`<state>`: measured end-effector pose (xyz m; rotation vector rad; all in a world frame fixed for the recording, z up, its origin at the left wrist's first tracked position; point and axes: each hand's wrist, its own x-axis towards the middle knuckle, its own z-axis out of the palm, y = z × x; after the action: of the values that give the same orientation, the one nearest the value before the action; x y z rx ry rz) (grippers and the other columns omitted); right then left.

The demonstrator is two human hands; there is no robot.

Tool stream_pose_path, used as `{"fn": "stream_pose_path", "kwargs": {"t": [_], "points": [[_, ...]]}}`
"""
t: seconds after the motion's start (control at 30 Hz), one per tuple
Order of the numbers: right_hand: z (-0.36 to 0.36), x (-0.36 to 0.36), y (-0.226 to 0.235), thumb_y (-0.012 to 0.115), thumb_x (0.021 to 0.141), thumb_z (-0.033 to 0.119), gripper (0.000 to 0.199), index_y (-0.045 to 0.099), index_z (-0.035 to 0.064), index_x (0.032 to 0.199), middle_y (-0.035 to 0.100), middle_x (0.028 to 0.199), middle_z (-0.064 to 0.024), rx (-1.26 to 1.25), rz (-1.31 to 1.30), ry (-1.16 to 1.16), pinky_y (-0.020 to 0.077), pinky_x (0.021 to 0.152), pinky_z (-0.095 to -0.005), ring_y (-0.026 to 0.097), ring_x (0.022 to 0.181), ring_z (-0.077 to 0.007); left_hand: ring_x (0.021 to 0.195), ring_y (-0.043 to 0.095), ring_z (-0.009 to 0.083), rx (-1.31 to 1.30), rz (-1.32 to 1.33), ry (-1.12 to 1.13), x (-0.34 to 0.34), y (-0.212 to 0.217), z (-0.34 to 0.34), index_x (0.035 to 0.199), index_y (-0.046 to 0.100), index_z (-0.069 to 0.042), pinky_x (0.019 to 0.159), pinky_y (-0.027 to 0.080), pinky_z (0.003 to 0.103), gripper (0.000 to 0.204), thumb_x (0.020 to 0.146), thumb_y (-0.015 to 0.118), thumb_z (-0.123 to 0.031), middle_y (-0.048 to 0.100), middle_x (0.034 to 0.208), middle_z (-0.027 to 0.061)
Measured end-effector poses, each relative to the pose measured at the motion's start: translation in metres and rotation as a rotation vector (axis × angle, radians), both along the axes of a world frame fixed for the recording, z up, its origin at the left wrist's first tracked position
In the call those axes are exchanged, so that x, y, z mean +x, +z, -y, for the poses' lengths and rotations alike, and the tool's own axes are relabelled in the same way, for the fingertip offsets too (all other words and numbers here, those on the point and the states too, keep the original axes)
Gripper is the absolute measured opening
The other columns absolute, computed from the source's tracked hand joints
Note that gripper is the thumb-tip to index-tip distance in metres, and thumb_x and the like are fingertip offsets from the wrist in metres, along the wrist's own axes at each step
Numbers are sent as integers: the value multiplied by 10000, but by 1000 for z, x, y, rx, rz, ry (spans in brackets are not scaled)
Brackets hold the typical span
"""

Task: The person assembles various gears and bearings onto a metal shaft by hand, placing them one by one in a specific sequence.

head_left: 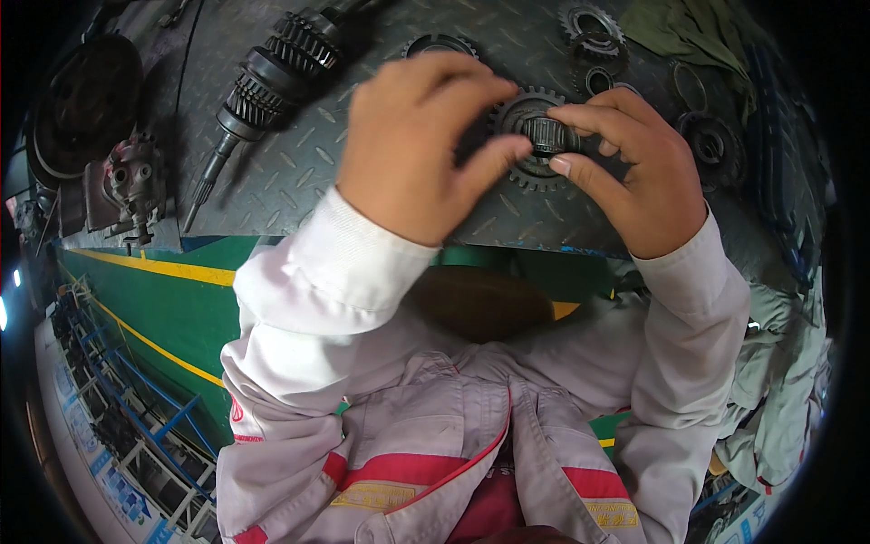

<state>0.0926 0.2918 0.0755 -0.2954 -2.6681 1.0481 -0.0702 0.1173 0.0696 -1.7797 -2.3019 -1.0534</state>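
Note:
Between the thumb and index finger of my right hand point(634, 159) is a needle roller bearing point(548, 136), a small dark ring with ribbed sides. It is tilted over a toothed gear point(535, 177) on the metal bench; whether it touches the gear I cannot tell. My left hand point(412, 136), slightly blurred, is just left of the bearing, thumb and index finger spread apart. Its thumb tip comes close to the bearing's left edge, and contact is unclear. Behind the left hand a toothed ring point(441, 42) is partly hidden.
A gear shaft point(263, 86) lies on the tread-plate bench point(299, 172) at left. Beyond it are a dark round housing point(86, 100) and a metal pump-like part point(127, 186). Several rings and gears point(711, 145) lie at right, near a green cloth point(684, 32).

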Motion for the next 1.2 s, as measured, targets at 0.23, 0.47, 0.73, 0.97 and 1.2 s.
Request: {"fn": "stream_pose_path", "kwargs": {"t": [0.23, 0.47, 0.73, 0.97, 1.2], "points": [[-2, 4, 10, 793, 810, 85, 392, 728, 80, 1197, 626, 992, -36, -8, -26, -20, 429, 735, -256, 498, 780, -133, 1175, 628, 257, 0, 137, 179, -38, 3, 13, 1303, 631, -13, 1038, 465, 352, 497, 848, 798, -127, 676, 1266, 130], [3, 3, 10, 761, 833, 42, 289, 764, 64, 1121, 649, 891, -30, -25, -56, -32, 447, 683, -262, 537, 732, -121, 1296, 519, 416, -203, 38, 197, -21, 1, -1, 1417, 488, 26, 1108, 419, 432, 801, 741, 860, -190, 571, 1357, 251], [-17, 21, 16, 703, 835, -6, 185, 774, 42, 999, 632, 757, -103, 77, 43, 71, 482, 609, -340, 605, 658, -255, 1153, 617, 375, -41, -36, 206, -40, -31, -10, 1287, 646, -50, 999, 492, 438, 573, 757, 832, -165, 686, 1203, 177], [4, 9, 13, 576, 880, -83, 521, 646, 83, 1369, 585, 754, -106, 169, -42, 130, 451, 639, -334, 515, 631, -214, 1174, 609, 371, -73, 9, 198, -41, -23, -11, 1342, 602, -36, 1024, 489, 441, 721, 696, 879, -196, 674, 1241, 186], [16, 2, -1, 746, 856, 58, 515, 647, 85, 1361, 477, 700, -59, 143, -72, 2, 416, 603, -309, 450, 609, -181, 1115, 668, 341, 4, 158, 229, -24, 3, -7, 1336, 584, 13, 1001, 514, 403, 734, 701, 880, -208, 689, 1190, 202]]}}
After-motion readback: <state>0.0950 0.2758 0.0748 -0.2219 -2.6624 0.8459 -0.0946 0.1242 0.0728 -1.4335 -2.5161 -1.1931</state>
